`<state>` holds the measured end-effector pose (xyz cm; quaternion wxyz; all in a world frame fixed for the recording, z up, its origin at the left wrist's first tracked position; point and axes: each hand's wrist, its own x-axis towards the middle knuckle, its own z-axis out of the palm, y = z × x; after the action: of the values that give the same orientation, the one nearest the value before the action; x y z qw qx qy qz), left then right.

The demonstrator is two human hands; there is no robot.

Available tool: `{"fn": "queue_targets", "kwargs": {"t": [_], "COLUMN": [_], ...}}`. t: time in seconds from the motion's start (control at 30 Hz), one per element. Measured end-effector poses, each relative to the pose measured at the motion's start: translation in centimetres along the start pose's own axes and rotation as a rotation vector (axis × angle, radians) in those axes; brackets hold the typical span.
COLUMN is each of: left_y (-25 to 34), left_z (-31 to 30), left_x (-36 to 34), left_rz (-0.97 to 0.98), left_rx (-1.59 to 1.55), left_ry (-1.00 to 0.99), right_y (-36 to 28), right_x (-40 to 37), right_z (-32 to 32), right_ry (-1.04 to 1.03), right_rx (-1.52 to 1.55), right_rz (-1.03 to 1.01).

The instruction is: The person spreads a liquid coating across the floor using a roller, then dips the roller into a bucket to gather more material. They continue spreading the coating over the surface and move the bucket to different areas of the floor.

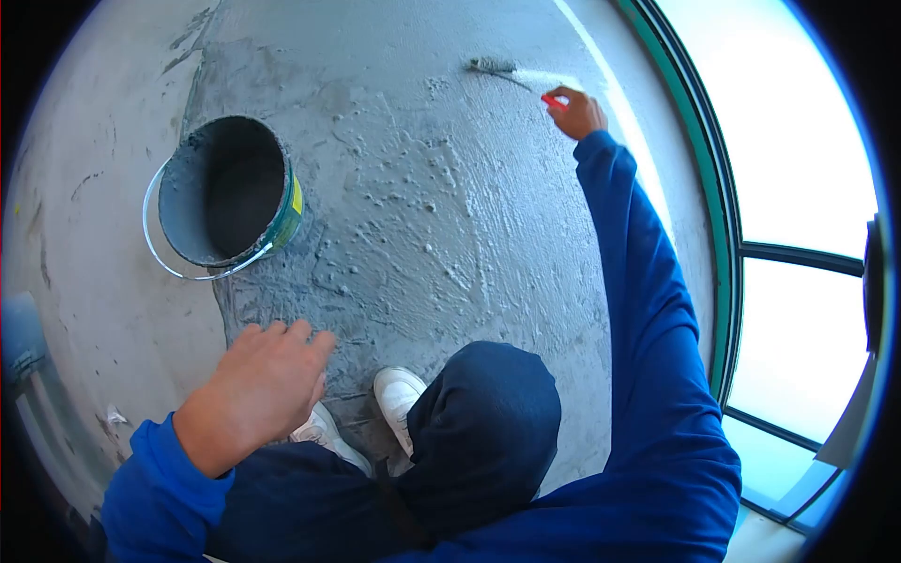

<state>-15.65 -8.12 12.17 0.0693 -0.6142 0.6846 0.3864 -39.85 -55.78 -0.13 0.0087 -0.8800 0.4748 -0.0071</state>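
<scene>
My right hand (577,114) is stretched out far ahead, closed around the red handle (554,100) of a paint roller. The roller's grey-coated head (493,65) rests on the wet grey floor (394,188) to the left of that hand. Over my left knee hangs my left hand (272,380), back upward, its fingers loosely curled and partly hidden; whether it holds anything does not show. A bucket (286,220) with grey coating inside stands ahead of it, its wire handle lowered to one side.
Green-framed windows (718,272) run along the right side. My white shoes (399,399) are near the coated floor's lower part. Paler floor (103,216) lies left of the bucket, and part of a bluish container (21,338) shows at the left edge.
</scene>
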Motion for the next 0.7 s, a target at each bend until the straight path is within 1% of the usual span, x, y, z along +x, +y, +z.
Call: {"fn": "queue_targets", "kwargs": {"t": [0.03, 0.13, 0.23, 0.3, 0.37, 0.47, 0.57, 0.67, 0.7], "left_y": [-0.2, -0.4, -0.1, 0.1, 0.3, 0.7, 1.6, 2.5, 2.8], "left_z": [0.0, -0.1, -0.2, -0.1, 0.1, 0.2, 0.3, 0.4, 0.3], "left_x": [0.0, 0.2, 0.2, 0.1, 0.0, -0.3, -0.5, -1.0, -1.1], "left_rz": [-0.003, 0.006, 0.018, 0.024, 0.026, 0.039, 0.061, 0.101, 0.098], "left_rx": [-0.006, -0.015, -0.018, -0.014, 0.007, 0.04, 0.057, 0.032, 0.035], "left_ry": [-0.002, 0.007, 0.024, 0.036, 0.044, 0.05, 0.081, 0.136, 0.114], "right_y": [-0.6, -2.2, -2.7, -2.1, -1.2, 0.9, 2.8, 4.3, 5.2], "right_x": [1.3, 3.6, 3.7, 1.8, -1.3, -8.1, -16.4, -25.6, -28.6], "right_z": [-0.4, -0.1, 0.5, 0.4, 0.1, 0.4, -0.1, -0.7, -0.5], "right_ry": [0.002, -0.004, -0.039, -0.043, -0.08, -0.106, -0.144, -0.14, -0.132], "right_rx": [-0.024, -0.045, -0.034, -0.032, -0.018, 0.023, 0.093, 0.122, 0.136], "right_rz": [-0.03, -0.012, 0.048, 0.023, 0.038, 0.066, 0.121, 0.171, 0.181]}}
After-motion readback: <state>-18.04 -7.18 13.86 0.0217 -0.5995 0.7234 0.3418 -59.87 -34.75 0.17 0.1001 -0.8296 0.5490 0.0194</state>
